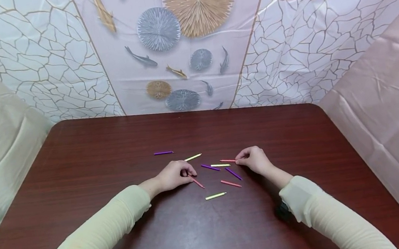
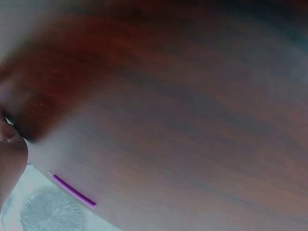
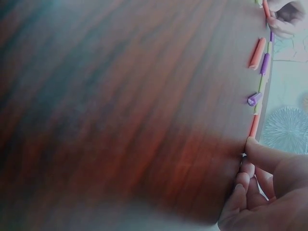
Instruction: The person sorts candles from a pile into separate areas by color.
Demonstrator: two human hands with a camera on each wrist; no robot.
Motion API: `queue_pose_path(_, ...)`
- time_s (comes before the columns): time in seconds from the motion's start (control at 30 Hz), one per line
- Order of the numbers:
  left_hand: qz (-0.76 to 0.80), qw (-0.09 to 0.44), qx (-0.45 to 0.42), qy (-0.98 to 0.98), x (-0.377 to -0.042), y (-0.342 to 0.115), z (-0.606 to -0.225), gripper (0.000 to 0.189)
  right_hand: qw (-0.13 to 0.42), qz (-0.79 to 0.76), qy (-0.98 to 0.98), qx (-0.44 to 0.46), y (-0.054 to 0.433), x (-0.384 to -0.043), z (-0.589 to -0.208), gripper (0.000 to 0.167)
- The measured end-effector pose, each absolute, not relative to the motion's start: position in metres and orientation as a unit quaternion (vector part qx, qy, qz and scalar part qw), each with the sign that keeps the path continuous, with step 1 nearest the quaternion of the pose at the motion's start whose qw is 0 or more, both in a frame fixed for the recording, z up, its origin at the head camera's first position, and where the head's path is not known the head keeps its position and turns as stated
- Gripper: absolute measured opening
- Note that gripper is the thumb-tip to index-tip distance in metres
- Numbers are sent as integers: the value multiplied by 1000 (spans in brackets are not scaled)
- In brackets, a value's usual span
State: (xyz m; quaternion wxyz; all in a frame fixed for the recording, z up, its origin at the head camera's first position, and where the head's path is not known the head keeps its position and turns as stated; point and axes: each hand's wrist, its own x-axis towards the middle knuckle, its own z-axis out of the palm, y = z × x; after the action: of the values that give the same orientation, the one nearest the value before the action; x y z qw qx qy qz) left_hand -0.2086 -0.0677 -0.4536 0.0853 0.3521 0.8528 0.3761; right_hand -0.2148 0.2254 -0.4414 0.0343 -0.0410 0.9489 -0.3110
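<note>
My left hand [image 1: 174, 175] pinches the upper end of a red coloured pencil [image 1: 198, 183], its other end slanting down toward the near right. At the right, the thumb and fingertips of my right hand [image 1: 255, 160] grip the right end of another red pencil [image 1: 227, 161]; the right wrist view shows that pinch close up. Between the hands lie a purple pencil [image 1: 210, 167], a yellow pencil [image 1: 220, 165] and a second purple pencil [image 1: 233, 174]. A third red pencil [image 1: 231, 184] rests nearer me. Beyond my left knuckles is a yellow pencil [image 1: 193, 157], partly hidden.
Another yellow pencil [image 1: 215, 196] lies on the near side of the group. Farther back at the left sits a lone purple pencil [image 1: 163, 153], also seen in the left wrist view. The dark wooden table [image 1: 118, 143] meets patterned cloth [image 1: 176, 60] behind it.
</note>
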Motion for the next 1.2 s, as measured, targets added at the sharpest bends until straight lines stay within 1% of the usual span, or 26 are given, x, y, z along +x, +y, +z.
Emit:
queue_pose_path(0.27,373,84,346,857,-209,-73,-452,7,29,-313,948,-56,226,-215,-441,8)
queue_pose_path(0.43,371,84,357,853,-209,-75,-452,4,25,-310,949,-57,226,-214,-441,9)
queue_pose_path(0.73,372,82,353,855,-208,-76,-454,4,26,-313,948,-54,225,-214,-441,9)
queue_pose_path(1.2,368,63,352,858,-204,-76,-456,4,9,-312,947,-73,227,-214,-444,8)
